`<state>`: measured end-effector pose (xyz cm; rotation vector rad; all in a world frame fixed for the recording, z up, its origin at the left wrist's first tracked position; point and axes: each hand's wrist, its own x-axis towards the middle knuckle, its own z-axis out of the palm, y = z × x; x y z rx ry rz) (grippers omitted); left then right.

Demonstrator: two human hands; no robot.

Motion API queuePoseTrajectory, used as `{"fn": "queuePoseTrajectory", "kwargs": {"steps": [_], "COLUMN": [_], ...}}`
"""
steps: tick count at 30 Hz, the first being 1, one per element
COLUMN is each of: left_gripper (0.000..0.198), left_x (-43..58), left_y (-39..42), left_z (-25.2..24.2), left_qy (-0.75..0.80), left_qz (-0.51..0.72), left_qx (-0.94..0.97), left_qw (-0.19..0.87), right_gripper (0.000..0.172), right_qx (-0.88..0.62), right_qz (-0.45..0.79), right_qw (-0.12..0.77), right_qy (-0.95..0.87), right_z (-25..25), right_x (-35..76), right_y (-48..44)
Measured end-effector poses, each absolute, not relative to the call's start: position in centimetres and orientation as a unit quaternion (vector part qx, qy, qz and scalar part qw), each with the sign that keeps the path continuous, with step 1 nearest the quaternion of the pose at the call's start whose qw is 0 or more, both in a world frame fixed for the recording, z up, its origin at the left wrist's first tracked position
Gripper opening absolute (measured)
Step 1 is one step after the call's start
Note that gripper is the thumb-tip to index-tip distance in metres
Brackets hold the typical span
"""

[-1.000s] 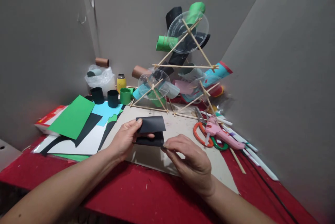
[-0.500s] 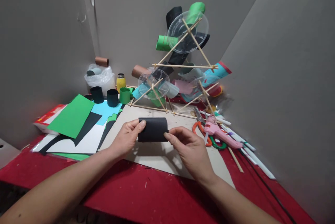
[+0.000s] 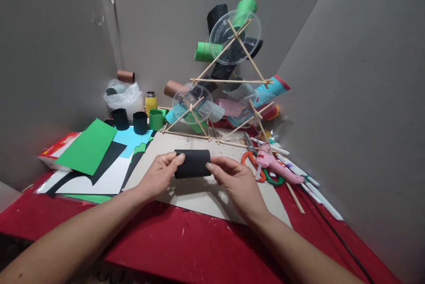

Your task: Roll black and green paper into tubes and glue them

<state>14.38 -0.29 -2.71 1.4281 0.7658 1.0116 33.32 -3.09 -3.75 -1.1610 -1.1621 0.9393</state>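
Note:
A black paper tube (image 3: 192, 164) is held level between my two hands, above the pale board (image 3: 186, 195). My left hand (image 3: 162, 169) pinches its left end, thumb on the near face and fingers behind. At the right end my right hand (image 3: 232, 177) grips the edge between thumb and fingers. Behind the tube stands a model of wooden sticks (image 3: 229, 81), clear plastic lids (image 3: 219, 40) and coloured paper tubes (image 3: 207, 52). To the right of my right hand lie a pink glue gun (image 3: 279, 166) and orange-handled scissors (image 3: 247, 157).
Green, black and white paper sheets (image 3: 88, 146) lie at the left over a red and white box (image 3: 56, 149). Short black and green paper rings (image 3: 140, 123) stand behind them, near a yellow bottle (image 3: 151, 103) and plastic bag (image 3: 124, 98). White sticks (image 3: 322, 197) lie at the right.
My right hand's fingers have shifted up and around the tube's right end, and the tube tilts slightly. The whole view has moved a little, so the surroundings appear farther left.

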Motion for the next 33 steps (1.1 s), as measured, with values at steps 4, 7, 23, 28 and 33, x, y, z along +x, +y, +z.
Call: {"fn": "queuePoseTrajectory", "kwargs": {"steps": [4, 7, 23, 28, 33], "left_gripper": [0.037, 0.043, 0.039, 0.039, 0.036], "left_x": [14.41, 14.41, 14.33, 14.44, 14.41], "left_y": [-0.31, -0.21, -0.87, -0.99, -0.82], "left_z": [-2.77, -2.96, -2.7, -2.37, -2.6], "left_qy": [0.319, 0.31, 0.325, 0.328, 0.317], "left_qz": [0.429, 0.434, 0.407, 0.411, 0.411], "left_qx": [0.609, 0.594, 0.625, 0.62, 0.614], "left_qw": [0.586, 0.602, 0.581, 0.581, 0.595], "right_gripper": [0.029, 0.028, 0.031, 0.033, 0.037], "right_qx": [-0.493, -0.486, -0.48, -0.482, -0.48], "right_qz": [0.416, 0.424, 0.464, 0.481, 0.51], "right_qw": [0.576, 0.574, 0.567, 0.556, 0.538], "right_qy": [-0.502, -0.504, -0.483, -0.476, -0.469], "right_z": [-3.92, -4.06, -4.34, -4.27, -3.9], "right_x": [33.6, 33.75, 33.92, 33.89, 33.79], "right_y": [-2.97, -2.89, -2.68, -2.47, -2.56]}}
